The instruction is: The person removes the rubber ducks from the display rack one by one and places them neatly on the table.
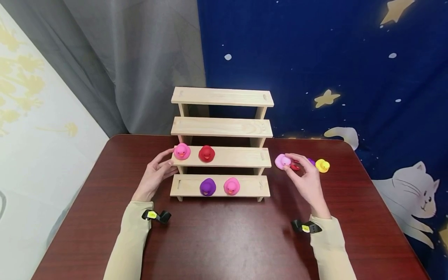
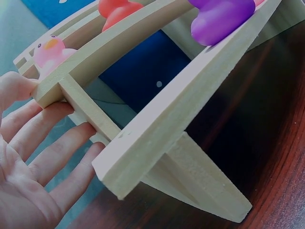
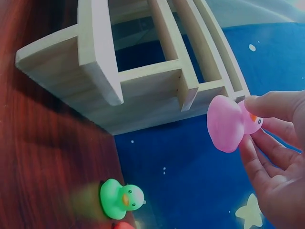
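Observation:
A four-tier wooden stand (image 1: 224, 157) stands on the table, and my left hand (image 1: 156, 175) grips the left end of its second tier from the bottom. In the left wrist view the thumb lies at that board's end, with the fingers (image 2: 45, 119) under and beside it. A pink rubber duck (image 1: 182, 151) and a red one (image 1: 207, 154) sit on this tier. Below them are a purple duck (image 1: 208, 187) and another pink duck (image 1: 231, 186). Right of the stand, my right hand (image 1: 305, 179) pinches a light pink rubber duck (image 3: 226, 124), held above the table.
Past my right hand are a yellow duck (image 1: 322, 165), a partly hidden purple duck (image 1: 311, 161) and a partly hidden red one (image 1: 294, 167). A green duck (image 3: 119, 199) shows in the right wrist view. Curtains hang behind the table (image 1: 224, 241).

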Motion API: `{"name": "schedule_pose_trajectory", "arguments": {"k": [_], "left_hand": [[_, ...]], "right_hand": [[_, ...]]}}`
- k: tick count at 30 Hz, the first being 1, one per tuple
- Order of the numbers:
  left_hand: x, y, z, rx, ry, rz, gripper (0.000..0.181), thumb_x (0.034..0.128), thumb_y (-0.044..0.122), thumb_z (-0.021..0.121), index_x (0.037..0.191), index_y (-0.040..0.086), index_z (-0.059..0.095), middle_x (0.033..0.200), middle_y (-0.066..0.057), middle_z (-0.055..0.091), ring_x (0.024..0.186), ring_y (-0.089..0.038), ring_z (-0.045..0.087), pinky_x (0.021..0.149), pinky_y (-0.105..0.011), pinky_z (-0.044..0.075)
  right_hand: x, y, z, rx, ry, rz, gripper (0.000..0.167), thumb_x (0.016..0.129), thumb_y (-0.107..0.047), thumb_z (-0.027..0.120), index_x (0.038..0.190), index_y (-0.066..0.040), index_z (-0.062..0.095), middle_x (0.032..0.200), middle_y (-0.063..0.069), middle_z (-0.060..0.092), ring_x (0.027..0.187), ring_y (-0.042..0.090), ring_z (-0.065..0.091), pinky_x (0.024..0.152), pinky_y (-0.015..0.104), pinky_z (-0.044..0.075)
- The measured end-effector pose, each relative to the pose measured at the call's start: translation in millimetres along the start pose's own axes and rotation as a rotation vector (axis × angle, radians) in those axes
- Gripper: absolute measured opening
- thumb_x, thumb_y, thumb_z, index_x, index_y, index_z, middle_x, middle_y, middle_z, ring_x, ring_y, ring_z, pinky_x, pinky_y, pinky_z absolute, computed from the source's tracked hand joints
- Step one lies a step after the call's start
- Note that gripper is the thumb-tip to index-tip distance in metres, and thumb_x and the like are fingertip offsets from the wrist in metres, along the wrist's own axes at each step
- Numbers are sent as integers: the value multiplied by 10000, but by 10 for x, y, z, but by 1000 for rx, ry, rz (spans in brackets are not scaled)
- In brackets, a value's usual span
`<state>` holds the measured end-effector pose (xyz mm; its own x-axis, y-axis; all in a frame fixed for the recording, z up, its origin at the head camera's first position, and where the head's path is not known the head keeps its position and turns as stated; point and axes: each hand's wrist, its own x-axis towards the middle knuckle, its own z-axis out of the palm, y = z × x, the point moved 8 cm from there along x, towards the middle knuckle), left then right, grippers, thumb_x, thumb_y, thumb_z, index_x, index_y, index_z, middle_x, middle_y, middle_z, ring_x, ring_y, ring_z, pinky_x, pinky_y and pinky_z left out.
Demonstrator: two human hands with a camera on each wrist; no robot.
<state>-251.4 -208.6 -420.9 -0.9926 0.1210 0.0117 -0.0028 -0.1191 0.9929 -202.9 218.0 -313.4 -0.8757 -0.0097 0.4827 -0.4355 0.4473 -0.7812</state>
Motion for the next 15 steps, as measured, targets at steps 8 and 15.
{"name": "schedule_pose_trajectory", "arguments": {"k": [8,15], "left_hand": [[-3,-1,12,-11,1,-3,466,976,176,597,1418,127,459,1070,15,689,955,-140,670,863,-331,516],[-9,0,-3,-14,6,4,465,974,176,599,1417,131,463,1075,15,687,950,-139,671,863,-335,515]], "right_hand": [[-53,104,1,5,-15,-8,359,782,177,694,1131,154,613,1100,288,613,967,197,572,869,125,450],[-92,265,31,13,-16,23,351,779,180,694,1120,167,614,1099,307,603,956,254,568,893,188,472]]}}
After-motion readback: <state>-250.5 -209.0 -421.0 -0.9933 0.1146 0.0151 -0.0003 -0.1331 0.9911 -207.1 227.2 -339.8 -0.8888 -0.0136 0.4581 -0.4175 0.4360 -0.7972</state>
